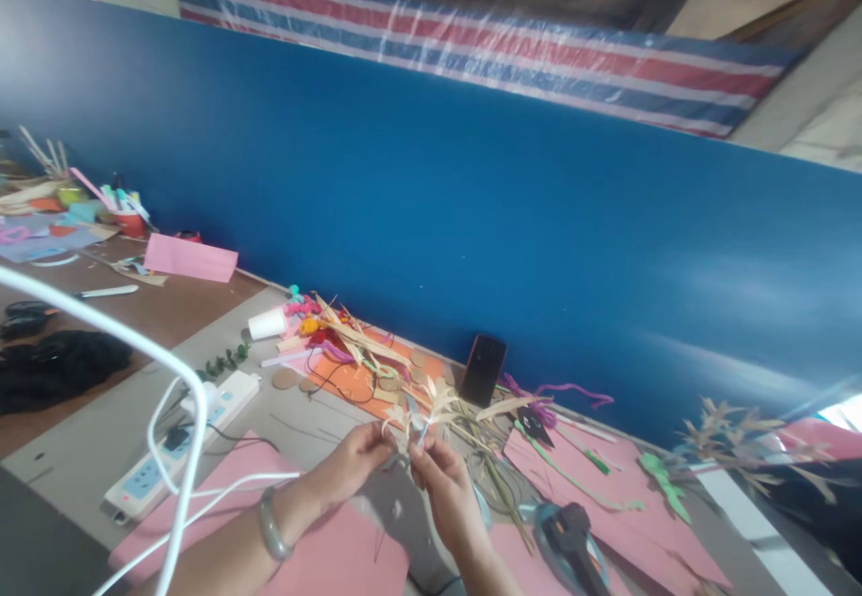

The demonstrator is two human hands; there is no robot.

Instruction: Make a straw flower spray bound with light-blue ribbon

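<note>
White cable (200,425) is looping at left, while the left hand (354,460) and right hand (445,486), each with fingertips closed, are pinching a pale husk spray (439,404) above the bench (74,466), probably light, brittle, best held near its base.

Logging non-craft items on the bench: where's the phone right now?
Head view, a little right of centre: the phone stands propped at the foot of the blue partition, beyond the right hand, with a purple fuzzy strand to its right.
</note>
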